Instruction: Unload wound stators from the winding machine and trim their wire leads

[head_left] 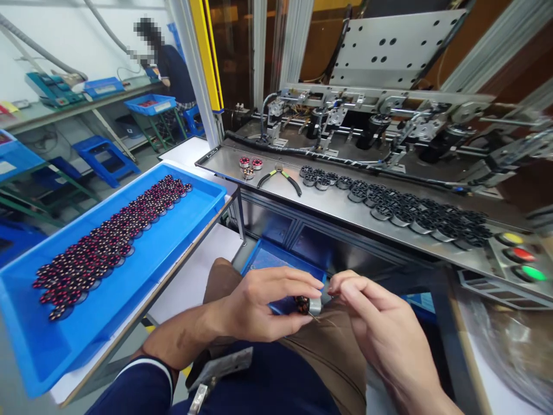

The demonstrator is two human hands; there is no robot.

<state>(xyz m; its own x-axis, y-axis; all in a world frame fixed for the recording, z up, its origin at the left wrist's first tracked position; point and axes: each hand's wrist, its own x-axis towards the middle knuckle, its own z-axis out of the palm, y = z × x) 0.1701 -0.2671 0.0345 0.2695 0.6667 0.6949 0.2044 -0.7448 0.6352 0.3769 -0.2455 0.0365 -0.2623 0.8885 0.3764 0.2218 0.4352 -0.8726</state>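
Observation:
Above my lap, my left hand grips a small wound motor stator between thumb and fingers. Its silvery rim faces right, and dark and copper-coloured windings show on the side toward my palm. A fine copper wire end sticks out from its lower edge. Just to the right, my right hand is closed in a pinch, its fingertips close to the stator but apart from it. Whatever lies between those fingertips is too small to make out.
A blue tray on the left holds rows of wound stators. Cutting pliers, a few red stators and many black parts lie on the metal ledge. Behind stands a winding machine; coloured buttons sit right. A person works far left.

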